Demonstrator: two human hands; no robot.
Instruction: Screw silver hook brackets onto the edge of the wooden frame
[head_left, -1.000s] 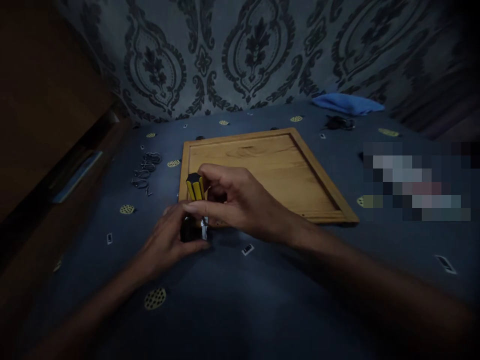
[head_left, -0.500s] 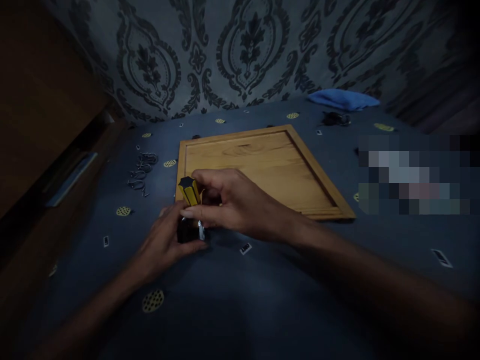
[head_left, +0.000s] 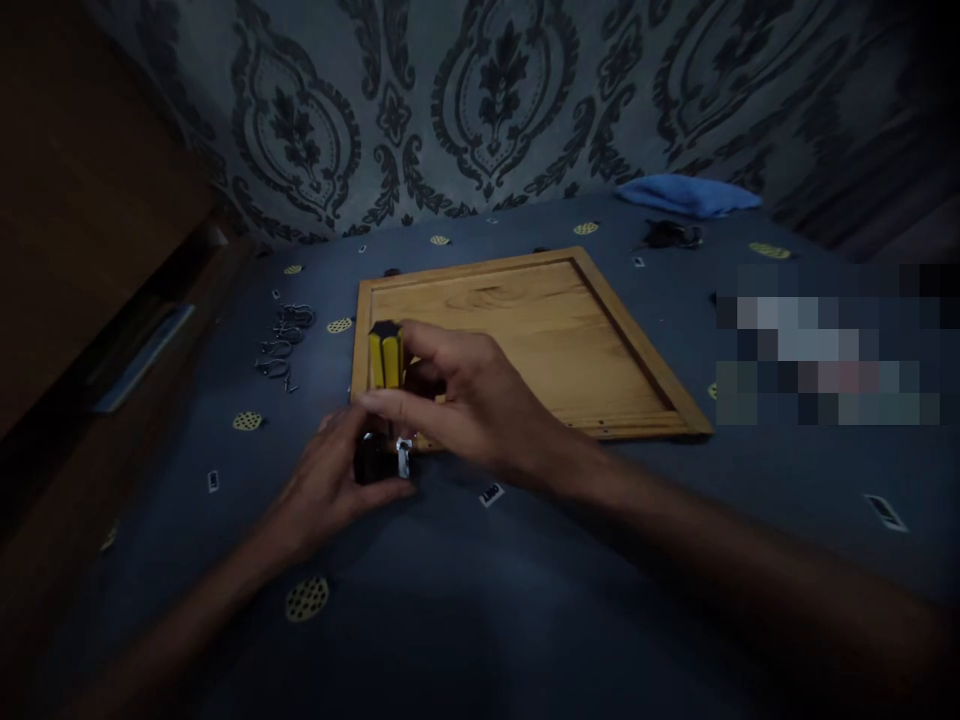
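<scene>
A screwdriver (head_left: 387, 358) with a ridged yellow and black handle stands nearly upright in my right hand (head_left: 469, 395), the fingers and thumb closed round it. Just below, my left hand (head_left: 326, 485) curls its thumb and fingers about a small black piece with a shiny metal part (head_left: 403, 458). Its exact kind is hard to make out in the dim light. The screwdriver's tip is mostly hidden by my hands. Both hands are at the near left corner of a framed wooden panel (head_left: 517, 330), which lies flat on a dark blue patterned cloth (head_left: 480, 600).
Several thin dark metal hooks or clips (head_left: 281, 340) lie left of the panel. A folded blue cloth (head_left: 686, 195) and a small black object (head_left: 673, 235) are at the back right. A wooden cabinet (head_left: 90, 180) borders the left side, and a blurred patch covers something at right.
My right hand has risen slightly with the screwdriver, whose handle is now more upright. More of the shiny metal part shows below it. My left hand has stayed nearly still.
</scene>
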